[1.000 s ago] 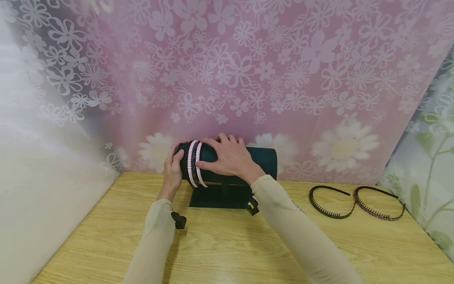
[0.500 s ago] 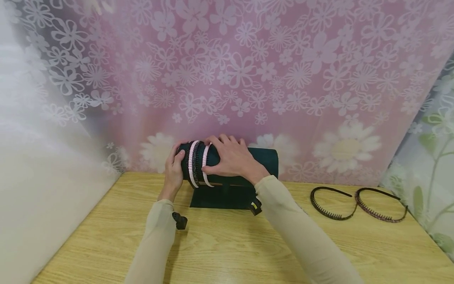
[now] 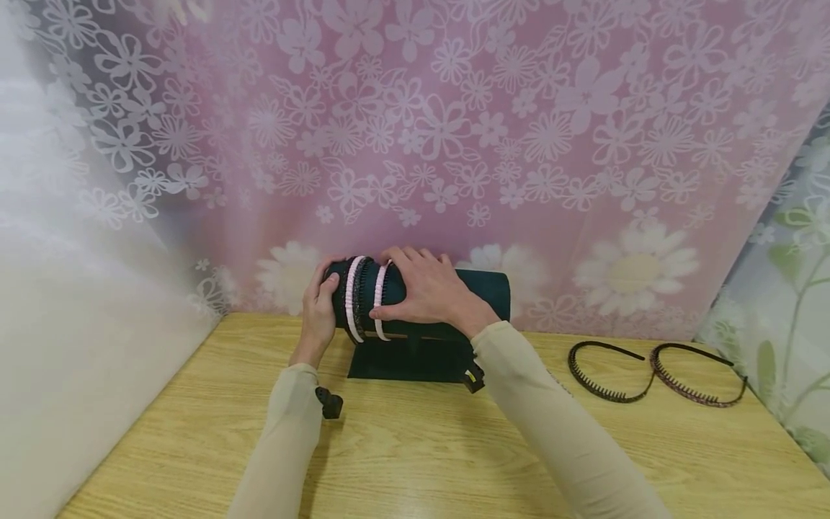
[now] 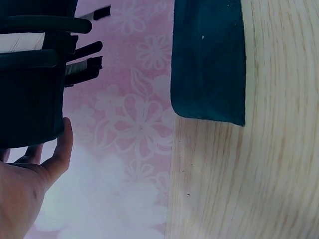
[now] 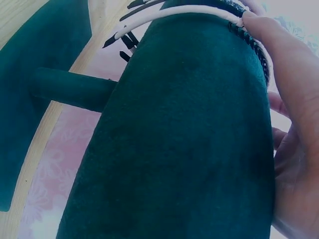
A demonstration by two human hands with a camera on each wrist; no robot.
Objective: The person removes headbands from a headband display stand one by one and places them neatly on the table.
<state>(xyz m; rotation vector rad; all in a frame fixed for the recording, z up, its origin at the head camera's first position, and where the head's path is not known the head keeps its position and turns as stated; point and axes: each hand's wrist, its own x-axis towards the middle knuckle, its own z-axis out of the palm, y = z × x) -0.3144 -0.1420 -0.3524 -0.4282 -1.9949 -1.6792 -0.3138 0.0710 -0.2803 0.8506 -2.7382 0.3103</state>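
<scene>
A dark green velvet display roll stands on a flat base in the head view. My left hand grips the roll's left end, thumb in front; in the left wrist view its fingers curl around that end. Beside it, a pale pink headband and dark toothed headbands sit close together on the roll. My right hand lies over the roll and holds another pale pink headband, a short gap to their right. In the right wrist view the thumb presses on this headband.
Two dark toothed headbands lie on the wooden table at the right: a black one and a speckled one, touching each other. A pink floral curtain hangs behind the display roll.
My right hand has slid the pale pink headband to the right along the roll, opening a gap from the others. My left hand keeps its grip on the roll's end.
</scene>
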